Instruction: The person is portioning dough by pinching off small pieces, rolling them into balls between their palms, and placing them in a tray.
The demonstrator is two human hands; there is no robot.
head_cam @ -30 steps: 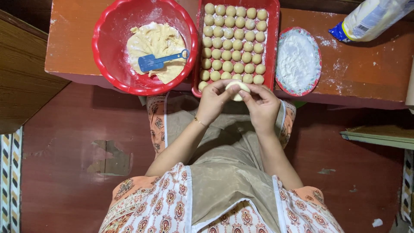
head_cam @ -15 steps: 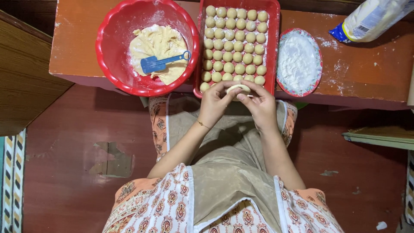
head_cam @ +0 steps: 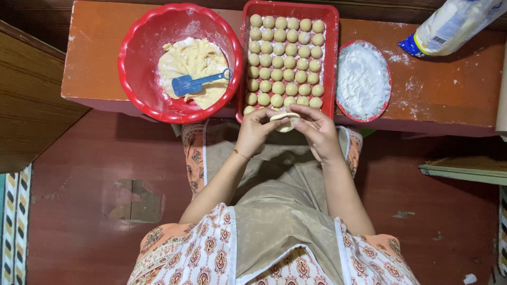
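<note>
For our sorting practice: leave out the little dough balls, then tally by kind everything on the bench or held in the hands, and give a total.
bowl: 1
tray: 1
plate: 1
spatula: 1
bag: 1
dough disc, between left hand and right hand: 1
Total: 6

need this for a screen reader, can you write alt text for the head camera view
Seen from above, a person's left hand and right hand pinch a flattened dough piece near a red tray of dough balls. A red bowl holds dough and a blue scraper; a floured plate sits right.
</note>
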